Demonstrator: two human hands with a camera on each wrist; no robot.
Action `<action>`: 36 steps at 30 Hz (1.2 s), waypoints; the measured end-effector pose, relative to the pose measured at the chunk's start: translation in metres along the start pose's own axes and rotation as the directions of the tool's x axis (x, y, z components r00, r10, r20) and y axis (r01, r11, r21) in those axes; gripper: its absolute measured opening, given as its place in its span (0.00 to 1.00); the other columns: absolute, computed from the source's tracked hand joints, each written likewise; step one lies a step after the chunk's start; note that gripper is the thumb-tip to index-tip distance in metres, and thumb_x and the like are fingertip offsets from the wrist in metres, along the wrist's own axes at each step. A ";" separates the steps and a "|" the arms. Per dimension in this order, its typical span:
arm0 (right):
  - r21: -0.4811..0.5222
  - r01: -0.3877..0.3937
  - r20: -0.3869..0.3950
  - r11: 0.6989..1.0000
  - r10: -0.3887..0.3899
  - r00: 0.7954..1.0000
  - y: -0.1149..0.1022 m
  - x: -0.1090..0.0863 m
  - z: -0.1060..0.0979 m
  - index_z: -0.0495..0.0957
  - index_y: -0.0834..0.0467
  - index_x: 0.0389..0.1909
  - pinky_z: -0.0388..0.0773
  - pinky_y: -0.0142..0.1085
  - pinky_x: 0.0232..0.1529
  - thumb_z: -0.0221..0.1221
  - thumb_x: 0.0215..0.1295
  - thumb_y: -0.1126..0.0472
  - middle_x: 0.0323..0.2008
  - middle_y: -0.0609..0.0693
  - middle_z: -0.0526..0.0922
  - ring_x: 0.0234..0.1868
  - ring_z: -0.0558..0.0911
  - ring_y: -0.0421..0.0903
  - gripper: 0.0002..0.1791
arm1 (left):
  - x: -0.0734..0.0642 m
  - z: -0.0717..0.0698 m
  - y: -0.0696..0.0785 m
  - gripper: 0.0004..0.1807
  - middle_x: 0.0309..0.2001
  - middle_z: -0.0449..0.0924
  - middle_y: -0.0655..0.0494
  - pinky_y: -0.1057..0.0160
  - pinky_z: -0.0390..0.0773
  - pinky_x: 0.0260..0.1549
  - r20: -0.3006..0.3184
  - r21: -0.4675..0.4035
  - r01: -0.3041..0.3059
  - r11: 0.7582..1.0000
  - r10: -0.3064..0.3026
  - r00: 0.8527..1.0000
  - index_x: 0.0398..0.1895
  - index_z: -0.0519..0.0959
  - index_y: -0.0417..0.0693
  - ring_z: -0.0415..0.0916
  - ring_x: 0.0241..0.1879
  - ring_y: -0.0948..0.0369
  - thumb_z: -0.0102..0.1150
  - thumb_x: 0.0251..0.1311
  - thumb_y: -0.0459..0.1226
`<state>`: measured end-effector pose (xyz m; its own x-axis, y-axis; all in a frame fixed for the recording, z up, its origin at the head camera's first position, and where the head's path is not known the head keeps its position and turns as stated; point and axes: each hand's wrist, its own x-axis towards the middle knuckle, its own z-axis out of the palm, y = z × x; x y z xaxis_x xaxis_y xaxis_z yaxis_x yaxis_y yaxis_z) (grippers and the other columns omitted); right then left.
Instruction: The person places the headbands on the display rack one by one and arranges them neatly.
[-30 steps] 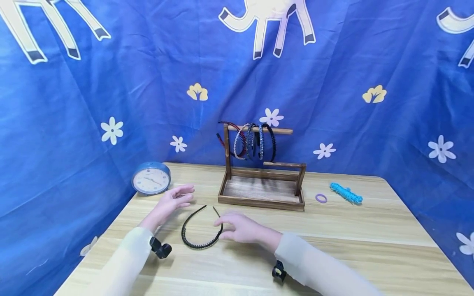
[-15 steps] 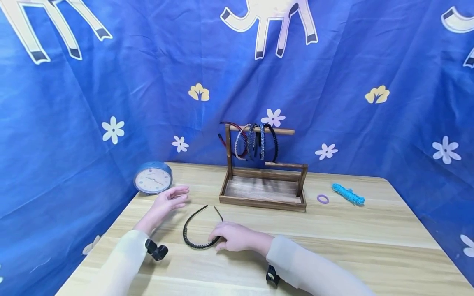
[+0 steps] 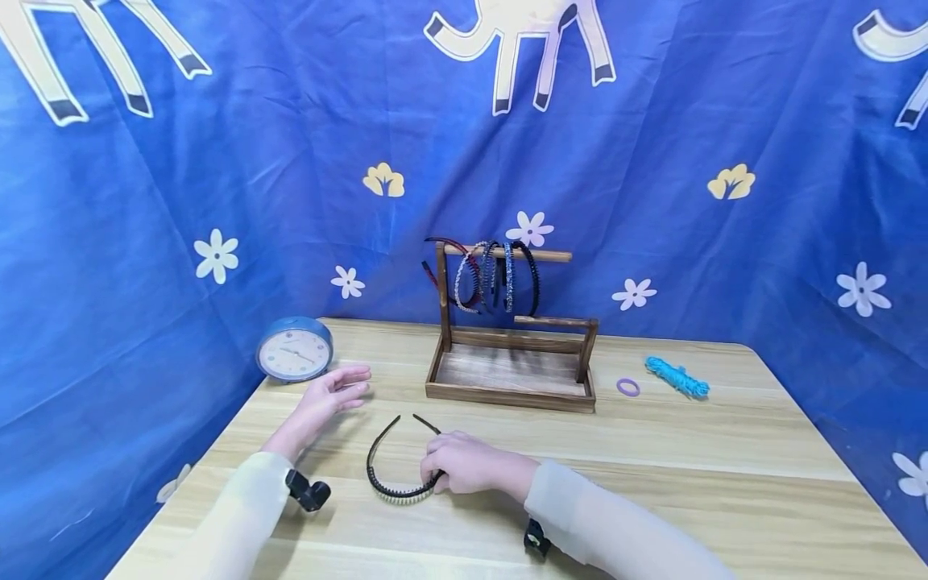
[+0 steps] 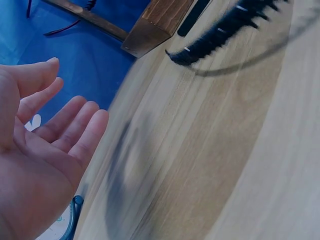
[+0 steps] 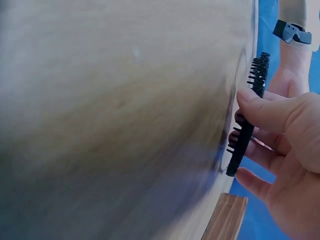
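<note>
A black toothed headband [image 3: 385, 488] is tilted a little above the wooden table, its two ends pointing away from me. My right hand [image 3: 466, 462] pinches its right side. In the right wrist view, the thumb and fingers close around the black band [image 5: 243, 137], its teeth facing the table. In the left wrist view, the headband [image 4: 220, 37] stands off the tabletop with a curved shadow below. My left hand [image 3: 328, 403] hovers left of the headband, palm turned inward, fingers loosely extended and holding nothing.
A wooden rack [image 3: 507, 397] with a tray base stands at the back, several headbands [image 3: 510, 278] hanging on its upper bar. A blue clock [image 3: 295, 352] is beyond my left hand. A purple ring [image 3: 628, 387] and a blue rope bundle [image 3: 677, 377] lie to the right.
My right hand has moved down along the headband, taken hold of its right side and tipped it up from the table. My left hand has shifted slightly left.
</note>
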<state>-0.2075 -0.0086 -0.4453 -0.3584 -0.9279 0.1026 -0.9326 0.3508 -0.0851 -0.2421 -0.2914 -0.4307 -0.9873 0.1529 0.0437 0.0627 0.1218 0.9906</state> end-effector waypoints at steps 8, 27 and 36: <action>0.131 0.008 -0.065 0.991 0.001 0.998 0.007 -0.014 -0.012 0.82 0.47 0.36 0.67 0.19 0.47 0.65 0.54 0.56 0.33 0.36 0.76 0.37 0.72 0.29 0.07 | 0.010 -0.005 -0.017 0.28 0.63 0.58 0.30 0.54 0.73 0.53 0.013 0.001 -0.022 1.000 0.022 1.000 0.64 0.59 0.31 0.73 0.52 0.55 0.54 0.63 0.31; 0.446 -0.073 -0.310 0.892 0.231 0.922 0.027 -0.051 -0.038 0.81 0.56 0.43 0.78 0.30 0.43 0.61 0.60 0.62 0.38 0.45 0.80 0.38 0.77 0.36 0.10 | 0.026 0.033 -0.018 0.30 0.63 0.58 0.30 0.49 0.70 0.56 0.111 -0.064 -0.010 0.998 0.017 0.994 0.64 0.58 0.30 0.63 0.58 0.38 0.54 0.62 0.32; 0.506 -0.051 -0.408 0.861 0.291 0.866 0.039 -0.075 -0.047 0.81 0.60 0.42 0.80 0.29 0.37 0.62 0.58 0.65 0.34 0.48 0.81 0.34 0.78 0.36 0.10 | 0.037 0.052 -0.025 0.31 0.63 0.58 0.30 0.50 0.72 0.54 0.137 -0.109 0.027 0.994 -0.012 0.990 0.66 0.55 0.29 0.63 0.58 0.38 0.54 0.61 0.28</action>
<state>-0.2184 0.0807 -0.4102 -0.5988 -0.6498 0.4681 -0.7630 0.2853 -0.5800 -0.2723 -0.2378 -0.4607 -0.9585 0.2846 0.0138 0.0199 0.0187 0.9996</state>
